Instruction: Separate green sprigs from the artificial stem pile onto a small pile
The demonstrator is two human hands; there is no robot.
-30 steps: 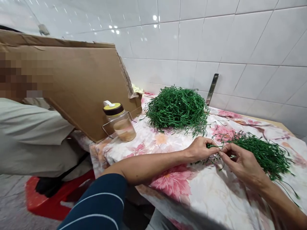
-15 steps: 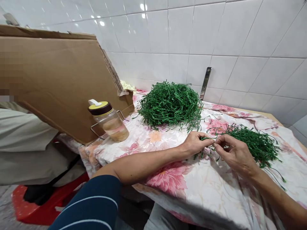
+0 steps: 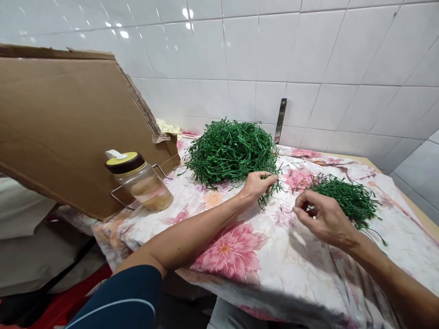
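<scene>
Cardboard sheet, brown and corrugated (image 3: 68,128), leans at the far left, with a clear plastic jar with a yellow lid (image 3: 140,183) lying tilted against its lower edge on a wire stand. Both sit further left than half a second ago, since the view has swung right, and the person in pale clothing beside them now shows only as a strip of fabric at the edge.

Next comes the large heap of green plastic strands (image 3: 233,148) on the pink-flowered cloth (image 3: 308,274) that covers the counter (image 3: 363,161). The left hand (image 3: 259,185) has left the spot where both hands met – it now rests at the heap's near right edge, fingers curled, tips among the strands. Whether they clamp anything cannot be told.

Behind, a metal bracket (image 3: 280,119) stands against the white tiled wall (image 3: 308,55).

The right hand (image 3: 322,217) is now well apart from the left, close to where it was, just beside the smaller heap of green strands (image 3: 346,198). Its thumb and forefinger are pressed together on a thin green strand (image 3: 290,211) that sticks out leftward from the tips; the other fingers are folded loosely.
</scene>
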